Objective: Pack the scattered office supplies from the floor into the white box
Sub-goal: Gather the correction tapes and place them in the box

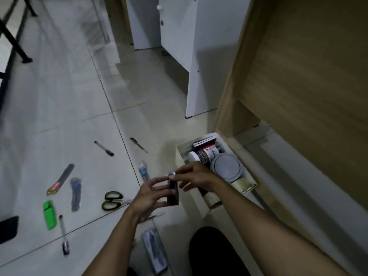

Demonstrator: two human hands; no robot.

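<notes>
Holding small dark box [172, 193] lower centre: left hand [148, 197] wrapped round it, right hand [196, 176] pinching its top. White box [180, 154] just right, on tiled floor [59, 116]; scissors [112, 200], pens lower left.

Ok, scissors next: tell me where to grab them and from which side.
Take the scissors by the two dark finger loops, which lie flat on the floor at their left end. Come from above with the left hand; the blades point right, passing under that wrist, so the loops are the clear part and keep fingers off the edges.
</notes>
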